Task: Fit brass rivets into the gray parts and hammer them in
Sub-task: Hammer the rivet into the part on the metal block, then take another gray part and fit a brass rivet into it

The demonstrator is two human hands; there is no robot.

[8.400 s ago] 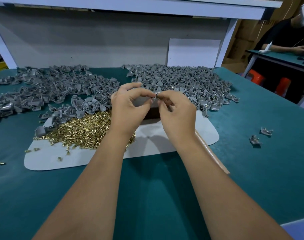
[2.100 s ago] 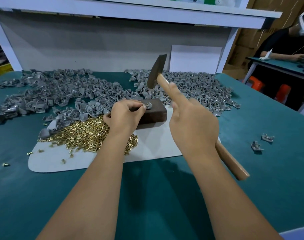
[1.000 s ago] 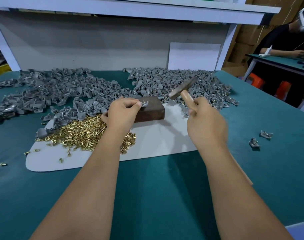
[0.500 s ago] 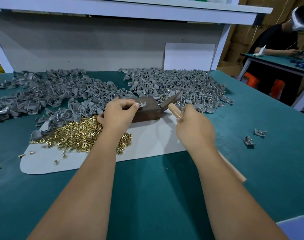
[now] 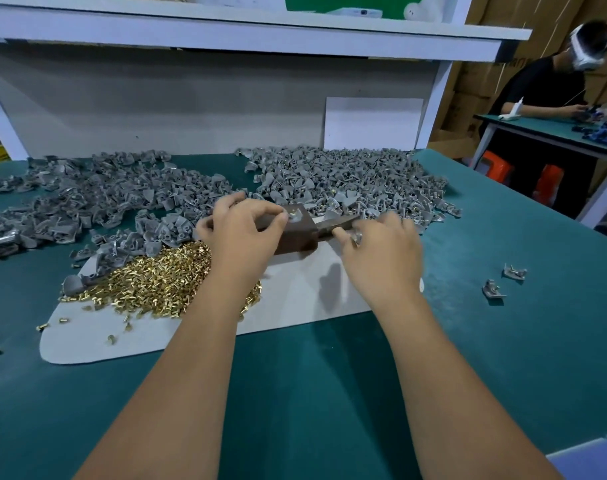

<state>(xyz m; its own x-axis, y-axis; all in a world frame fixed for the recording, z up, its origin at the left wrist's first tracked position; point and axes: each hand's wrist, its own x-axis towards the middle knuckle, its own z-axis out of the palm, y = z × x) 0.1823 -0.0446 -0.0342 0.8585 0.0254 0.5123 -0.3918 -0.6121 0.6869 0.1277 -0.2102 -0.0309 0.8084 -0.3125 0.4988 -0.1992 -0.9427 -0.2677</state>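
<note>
On the green tabletop, your left hand pinches the riveted gray part atop the brown block while your right hand, beside the block, curls over the hammer; the part could flick off.

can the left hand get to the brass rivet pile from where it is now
Probably yes. The left hand pinches the gray part on the dark block, and the brass rivet pile lies uncovered just beside that wrist; it would only need to let go first.
</note>
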